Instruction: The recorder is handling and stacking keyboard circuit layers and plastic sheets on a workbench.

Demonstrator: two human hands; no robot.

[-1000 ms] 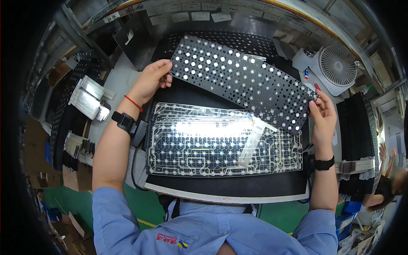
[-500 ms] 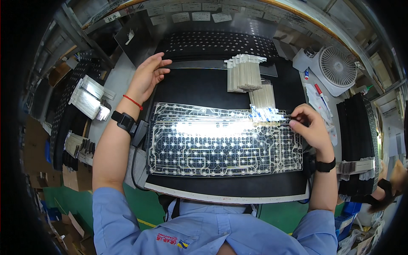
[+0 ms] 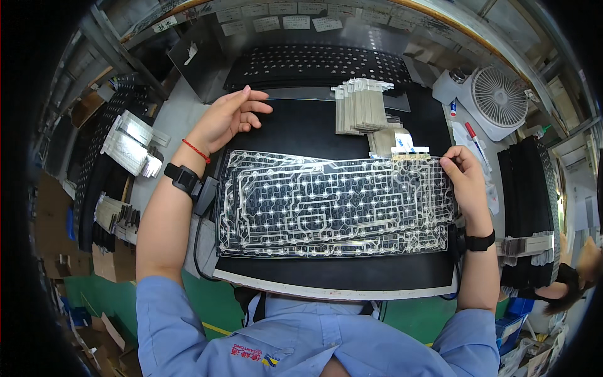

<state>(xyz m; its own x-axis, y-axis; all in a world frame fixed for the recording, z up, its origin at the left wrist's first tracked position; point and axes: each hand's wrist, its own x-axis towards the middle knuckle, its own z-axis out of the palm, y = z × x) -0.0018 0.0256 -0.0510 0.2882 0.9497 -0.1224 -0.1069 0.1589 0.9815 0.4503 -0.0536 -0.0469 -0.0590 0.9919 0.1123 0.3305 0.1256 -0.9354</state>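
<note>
While one hand (image 3: 467, 181) pinches film (image 3: 326, 204), another (image 3: 231, 117) hovers.

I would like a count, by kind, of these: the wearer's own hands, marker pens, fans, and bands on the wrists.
Bare left hand and bare right hand, which pinches a clear plastic circuit sheet: 2
Blue-and-white marker pen and red-and-white marker pen: 2
White round fan: 1
Red cord bracelet, black left wristband and black right wristband: 3
Total: 8

Person's two hands (image 3: 223, 122) (image 3: 469, 185), one fan (image 3: 499, 97)
</note>
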